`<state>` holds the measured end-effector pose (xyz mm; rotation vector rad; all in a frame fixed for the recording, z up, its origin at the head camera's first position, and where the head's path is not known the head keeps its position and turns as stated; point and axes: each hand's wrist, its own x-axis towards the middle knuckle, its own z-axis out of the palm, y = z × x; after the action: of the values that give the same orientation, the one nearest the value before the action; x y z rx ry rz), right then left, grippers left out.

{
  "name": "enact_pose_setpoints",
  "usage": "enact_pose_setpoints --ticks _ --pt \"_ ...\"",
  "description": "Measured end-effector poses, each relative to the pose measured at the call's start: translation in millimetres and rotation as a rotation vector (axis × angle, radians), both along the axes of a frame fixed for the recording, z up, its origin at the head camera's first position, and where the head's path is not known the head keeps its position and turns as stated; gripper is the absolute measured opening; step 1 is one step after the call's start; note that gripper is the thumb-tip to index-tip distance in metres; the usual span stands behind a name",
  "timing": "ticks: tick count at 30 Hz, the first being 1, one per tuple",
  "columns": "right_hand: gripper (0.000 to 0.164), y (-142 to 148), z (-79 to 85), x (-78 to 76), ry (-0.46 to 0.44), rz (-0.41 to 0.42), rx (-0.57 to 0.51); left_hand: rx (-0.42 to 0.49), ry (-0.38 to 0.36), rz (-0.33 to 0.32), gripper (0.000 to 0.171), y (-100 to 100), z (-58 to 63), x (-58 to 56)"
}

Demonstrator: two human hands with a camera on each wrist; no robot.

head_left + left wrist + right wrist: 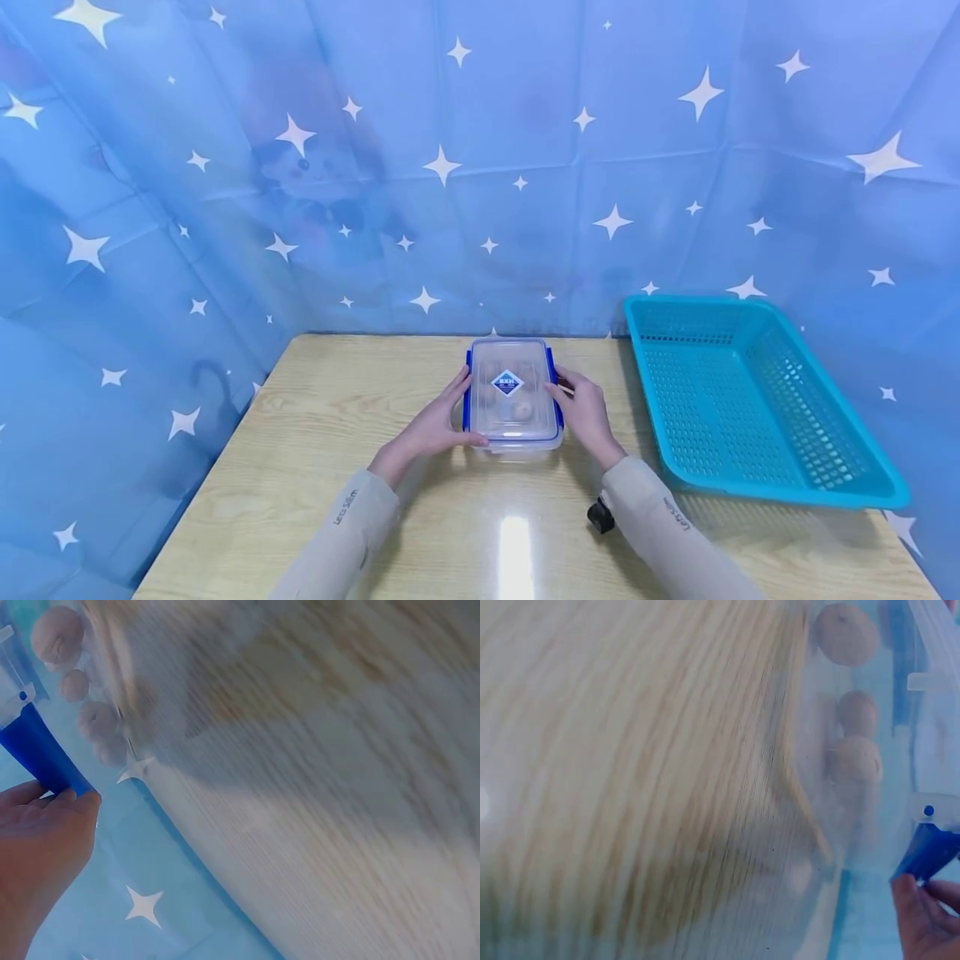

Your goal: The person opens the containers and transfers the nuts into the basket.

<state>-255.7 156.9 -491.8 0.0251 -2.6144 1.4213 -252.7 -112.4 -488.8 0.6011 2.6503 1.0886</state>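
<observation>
A clear plastic food container (487, 412) with blue side latches and a diamond-shaped label on its lid sits on the table. Several round brownish lumps (58, 636) show through its wall. My left hand (431, 427) holds its left side, thumb along the near corner. In the left wrist view, those fingertips are at a blue latch (49, 754) that slants outward. My right hand (588, 417) grips the right side, thumb over the lid's edge. The right wrist view has its fingertips pinching the other blue latch (930, 851), also angled out.
A turquoise perforated plastic basket (765, 492) stands at the right of the wooden table (315, 433). Behind the table hangs a blue curtain (510, 208) with white stars. A small black device (601, 516) is at the right wrist.
</observation>
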Motion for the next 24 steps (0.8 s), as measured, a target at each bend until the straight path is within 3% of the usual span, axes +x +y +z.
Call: enact_pose_setpoints --ticks 7,20,24 --pt "0.041 0.4 0.7 -2.6 -0.013 -0.059 -0.045 0.006 -0.015 -0.002 0.115 -0.3 1.4 -2.0" --pt "0.044 -1.0 -4.2 -0.7 -0.098 -0.073 -0.15 -0.002 -0.02 -0.011 0.115 -1.3 3.2 -1.9" --pt "0.042 -1.7 -5.5 -0.8 -0.094 -0.075 -0.132 0.002 -0.033 -0.015 0.116 -1.4 5.2 -1.5"
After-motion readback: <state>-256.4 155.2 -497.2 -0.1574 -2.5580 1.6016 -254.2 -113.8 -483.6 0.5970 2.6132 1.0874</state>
